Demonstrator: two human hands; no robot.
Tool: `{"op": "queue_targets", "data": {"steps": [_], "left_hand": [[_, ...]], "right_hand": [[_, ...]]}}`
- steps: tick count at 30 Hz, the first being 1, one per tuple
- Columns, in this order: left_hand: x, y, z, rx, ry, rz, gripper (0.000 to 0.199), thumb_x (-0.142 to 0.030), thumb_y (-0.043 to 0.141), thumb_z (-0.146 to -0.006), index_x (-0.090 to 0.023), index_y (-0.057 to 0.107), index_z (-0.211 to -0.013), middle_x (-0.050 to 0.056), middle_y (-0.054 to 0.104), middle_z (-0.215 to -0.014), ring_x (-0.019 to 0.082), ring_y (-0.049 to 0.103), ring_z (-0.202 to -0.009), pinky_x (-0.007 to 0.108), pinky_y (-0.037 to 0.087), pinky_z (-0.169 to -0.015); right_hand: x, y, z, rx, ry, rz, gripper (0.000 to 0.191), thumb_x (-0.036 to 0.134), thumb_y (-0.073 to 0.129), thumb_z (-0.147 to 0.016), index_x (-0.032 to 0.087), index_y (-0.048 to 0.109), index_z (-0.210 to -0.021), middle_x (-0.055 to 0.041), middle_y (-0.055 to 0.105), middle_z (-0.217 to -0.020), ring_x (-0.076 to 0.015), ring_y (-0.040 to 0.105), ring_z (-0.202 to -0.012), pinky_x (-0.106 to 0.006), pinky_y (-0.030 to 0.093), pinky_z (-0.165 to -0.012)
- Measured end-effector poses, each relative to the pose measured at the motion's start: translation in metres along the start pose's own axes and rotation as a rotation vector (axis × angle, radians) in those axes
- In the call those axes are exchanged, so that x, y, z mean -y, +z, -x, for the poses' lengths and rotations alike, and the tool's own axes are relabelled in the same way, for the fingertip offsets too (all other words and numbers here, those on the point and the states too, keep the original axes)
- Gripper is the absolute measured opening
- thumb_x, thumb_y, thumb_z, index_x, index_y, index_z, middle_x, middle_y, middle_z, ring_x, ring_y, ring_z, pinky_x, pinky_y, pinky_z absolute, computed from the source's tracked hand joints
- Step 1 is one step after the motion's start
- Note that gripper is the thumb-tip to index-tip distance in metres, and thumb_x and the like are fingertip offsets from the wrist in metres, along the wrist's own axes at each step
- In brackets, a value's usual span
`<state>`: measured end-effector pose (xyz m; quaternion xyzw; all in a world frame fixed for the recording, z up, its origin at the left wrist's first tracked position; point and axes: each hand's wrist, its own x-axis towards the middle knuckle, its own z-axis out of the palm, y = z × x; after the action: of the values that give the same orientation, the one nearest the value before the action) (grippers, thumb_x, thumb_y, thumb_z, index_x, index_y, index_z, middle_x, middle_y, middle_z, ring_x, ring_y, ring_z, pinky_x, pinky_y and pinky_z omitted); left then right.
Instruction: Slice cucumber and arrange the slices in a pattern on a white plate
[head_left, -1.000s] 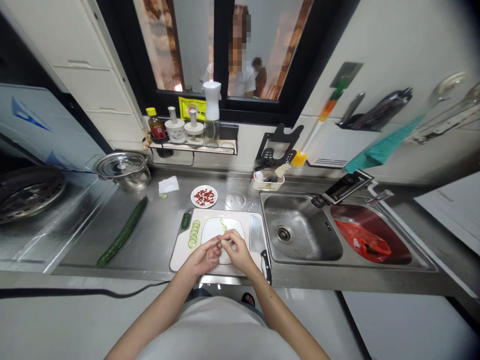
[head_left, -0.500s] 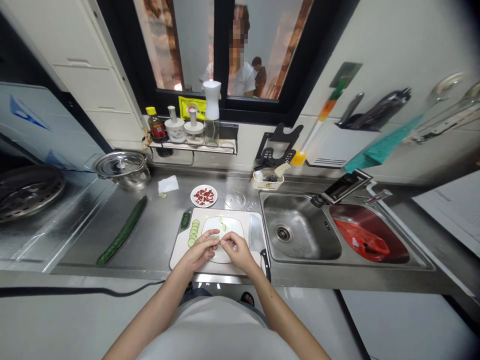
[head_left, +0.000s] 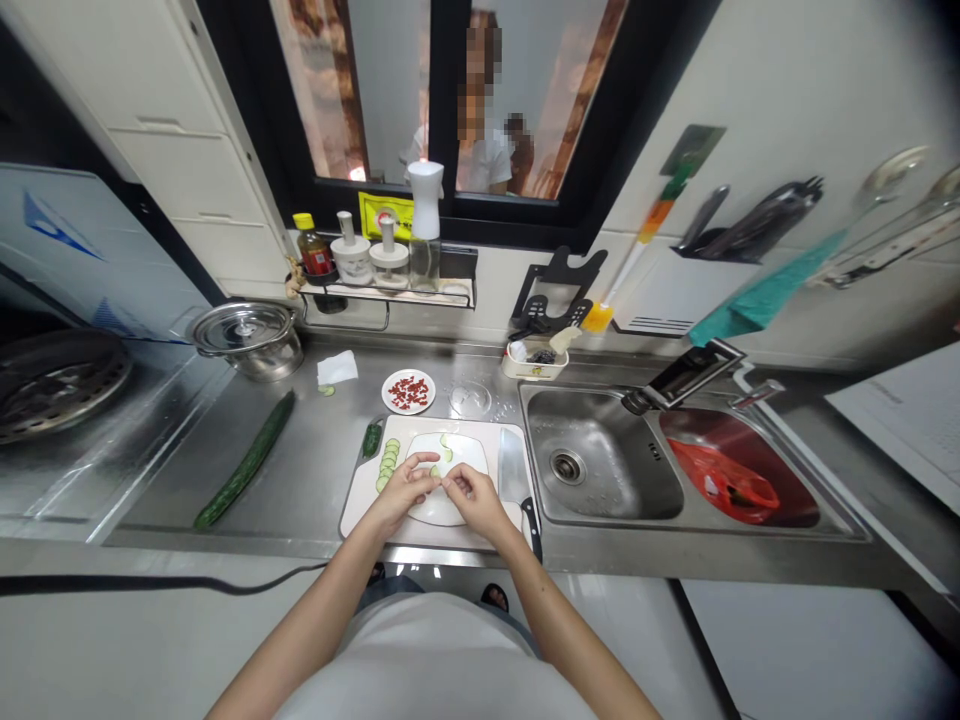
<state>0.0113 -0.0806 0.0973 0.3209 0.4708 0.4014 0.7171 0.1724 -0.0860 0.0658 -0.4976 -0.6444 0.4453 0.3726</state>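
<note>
Above a white plate (head_left: 427, 512), my left hand (head_left: 403, 492) and my right hand (head_left: 474, 497) meet fingertip to fingertip. Both are closed in a pinch around a small cucumber slice (head_left: 435, 471), mostly covered by the fingers. On the far part of the plate lie a few pale green slices (head_left: 447, 447). The plate rests on a light cutting board (head_left: 360, 522). A row of cucumber slices (head_left: 388, 463) runs along the board's left side, beside a dark green cucumber piece (head_left: 372, 440). To the right of the plate lies a wide-bladed kitchen knife (head_left: 513, 466), its black handle toward me.
A whole cucumber (head_left: 247, 460) lies on the steel counter to the left, near a lidded pot (head_left: 255, 345). Behind the board stands a small plate (head_left: 409, 408) with red pieces. The sink (head_left: 607, 480) is at right, under a black faucet (head_left: 667, 380).
My left hand has shifted slightly and its index finger has lifted, so more of the pinched slice shows. My right hand stays almost in place.
</note>
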Motion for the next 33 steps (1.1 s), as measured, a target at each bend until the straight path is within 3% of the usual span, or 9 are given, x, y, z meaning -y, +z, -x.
{"op": "queue_targets", "data": {"steps": [11, 20, 26, 33], "left_hand": [[0.004, 0.0, -0.013, -0.026, 0.089, -0.028, 0.043, -0.016, 0.076, -0.059, -0.013, 0.066, -0.101, -0.007, 0.047, -0.059, 0.004, 0.038, -0.051, 0.018, 0.025, -0.051], [0.012, -0.003, -0.027, -0.087, 0.178, -0.083, 0.036, -0.014, 0.076, -0.057, -0.017, 0.066, -0.091, -0.004, 0.053, -0.068, 0.008, 0.049, -0.062, 0.018, 0.037, -0.06], [0.027, -0.009, -0.049, -0.114, 0.252, -0.174, 0.034, -0.013, 0.077, -0.056, -0.017, 0.065, -0.088, -0.005, 0.051, -0.067, 0.008, 0.048, -0.062, 0.017, 0.037, -0.06], [0.04, -0.016, -0.073, -0.256, 0.275, -0.39, 0.028, -0.016, 0.076, -0.053, -0.017, 0.066, -0.079, -0.004, 0.054, -0.067, 0.008, 0.044, -0.059, 0.018, 0.033, -0.06]], "right_hand": [[-0.013, 0.005, -0.009, -0.06, 0.07, -0.085, 0.02, 0.037, 0.055, -0.08, 0.019, 0.056, -0.071, 0.0032, 0.054, -0.059, -0.0108, 0.049, -0.057, -0.022, 0.04, -0.055], [-0.027, 0.007, -0.017, -0.075, 0.112, -0.113, 0.02, 0.038, 0.055, -0.079, 0.02, 0.056, -0.071, 0.0029, 0.053, -0.055, -0.0115, 0.05, -0.052, -0.023, 0.041, -0.051], [-0.04, -0.002, -0.029, -0.076, 0.122, -0.014, 0.018, 0.037, 0.059, -0.077, 0.019, 0.058, -0.072, 0.0028, 0.056, -0.056, -0.0122, 0.052, -0.055, -0.023, 0.041, -0.053], [-0.051, -0.01, -0.046, -0.074, 0.089, 0.156, 0.013, 0.03, 0.054, -0.079, 0.019, 0.062, -0.075, 0.0018, 0.06, -0.063, -0.0127, 0.052, -0.06, -0.023, 0.039, -0.057]]}}
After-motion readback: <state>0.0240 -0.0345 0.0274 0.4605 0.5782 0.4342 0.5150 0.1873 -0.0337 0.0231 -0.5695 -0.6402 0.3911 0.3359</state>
